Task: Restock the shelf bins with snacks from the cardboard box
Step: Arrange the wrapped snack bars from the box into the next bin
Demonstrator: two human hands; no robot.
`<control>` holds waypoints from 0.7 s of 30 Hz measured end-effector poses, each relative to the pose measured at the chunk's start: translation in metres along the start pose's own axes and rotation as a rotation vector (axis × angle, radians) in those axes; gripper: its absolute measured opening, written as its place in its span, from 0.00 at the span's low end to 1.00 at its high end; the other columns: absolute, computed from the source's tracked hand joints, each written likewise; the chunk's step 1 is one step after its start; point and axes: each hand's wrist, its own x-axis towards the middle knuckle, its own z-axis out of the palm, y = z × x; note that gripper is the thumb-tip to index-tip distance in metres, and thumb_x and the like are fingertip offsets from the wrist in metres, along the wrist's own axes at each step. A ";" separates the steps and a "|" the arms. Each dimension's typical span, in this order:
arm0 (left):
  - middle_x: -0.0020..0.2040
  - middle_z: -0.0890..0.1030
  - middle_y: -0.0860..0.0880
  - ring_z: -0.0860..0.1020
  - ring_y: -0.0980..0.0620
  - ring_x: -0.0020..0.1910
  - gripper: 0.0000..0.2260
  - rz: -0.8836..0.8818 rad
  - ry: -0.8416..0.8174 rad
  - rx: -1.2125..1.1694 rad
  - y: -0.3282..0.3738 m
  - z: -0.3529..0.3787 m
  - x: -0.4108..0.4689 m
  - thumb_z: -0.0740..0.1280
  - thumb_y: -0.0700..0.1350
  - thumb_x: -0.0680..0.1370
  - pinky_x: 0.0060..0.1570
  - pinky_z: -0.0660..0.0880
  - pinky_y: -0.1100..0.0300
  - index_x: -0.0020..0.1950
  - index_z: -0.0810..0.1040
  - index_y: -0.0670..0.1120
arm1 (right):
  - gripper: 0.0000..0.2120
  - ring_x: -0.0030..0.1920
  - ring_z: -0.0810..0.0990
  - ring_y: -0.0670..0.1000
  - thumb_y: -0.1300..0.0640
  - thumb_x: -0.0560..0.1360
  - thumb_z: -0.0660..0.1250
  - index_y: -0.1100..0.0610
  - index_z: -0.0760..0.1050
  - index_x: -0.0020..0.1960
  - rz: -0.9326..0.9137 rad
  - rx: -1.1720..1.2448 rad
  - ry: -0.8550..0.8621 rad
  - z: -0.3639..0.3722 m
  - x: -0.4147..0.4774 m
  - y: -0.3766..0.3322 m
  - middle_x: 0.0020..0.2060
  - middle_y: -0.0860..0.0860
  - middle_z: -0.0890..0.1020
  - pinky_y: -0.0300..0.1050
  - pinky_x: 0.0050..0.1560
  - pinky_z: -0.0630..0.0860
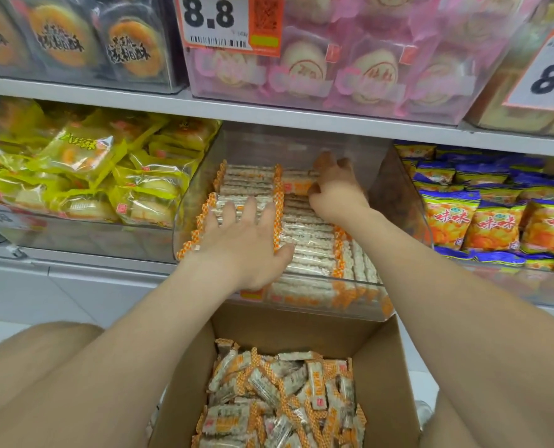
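The shelf (269,115) fills the far half of the scene, with yellow packs (91,176) on the left and orange-and-blue bags (495,218) on the right. Nearest, between the person's knees, stands the open cardboard box (384,367), with loose snack bars (279,399) piled inside. Just beyond it sits the clear bin (191,189), holding neat rows of bars (308,234) (orange crimped ends up). The left hand (243,244) lies flat, fingers spread, pressing the left row. The right hand (337,189), farther in, curls its fingers round a packet (296,185) at the far right row.
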 end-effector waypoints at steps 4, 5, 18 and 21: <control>0.86 0.45 0.45 0.47 0.34 0.83 0.36 -0.004 -0.003 -0.008 0.002 -0.002 -0.004 0.48 0.67 0.83 0.79 0.47 0.32 0.86 0.43 0.51 | 0.21 0.64 0.75 0.65 0.59 0.79 0.65 0.47 0.71 0.70 0.014 -0.028 0.026 0.002 -0.001 0.005 0.68 0.60 0.69 0.55 0.63 0.75; 0.86 0.45 0.45 0.47 0.34 0.83 0.36 -0.002 -0.002 -0.009 0.002 -0.003 -0.005 0.48 0.67 0.84 0.79 0.48 0.32 0.86 0.43 0.51 | 0.21 0.67 0.72 0.65 0.59 0.78 0.66 0.45 0.73 0.69 0.032 -0.057 0.063 0.003 -0.001 0.006 0.69 0.59 0.68 0.57 0.66 0.73; 0.80 0.65 0.45 0.62 0.40 0.79 0.35 0.067 0.207 -0.111 -0.004 -0.001 -0.016 0.45 0.69 0.82 0.75 0.63 0.38 0.81 0.61 0.49 | 0.25 0.63 0.75 0.68 0.58 0.74 0.69 0.59 0.72 0.70 -0.127 -0.431 0.252 -0.017 -0.038 -0.005 0.62 0.63 0.75 0.59 0.60 0.74; 0.68 0.76 0.47 0.74 0.41 0.67 0.23 0.138 0.421 -0.159 -0.004 -0.001 -0.029 0.58 0.61 0.83 0.64 0.73 0.42 0.72 0.71 0.48 | 0.14 0.55 0.79 0.66 0.58 0.75 0.66 0.59 0.77 0.60 -0.212 -0.322 0.254 -0.034 -0.070 -0.013 0.54 0.60 0.80 0.57 0.53 0.77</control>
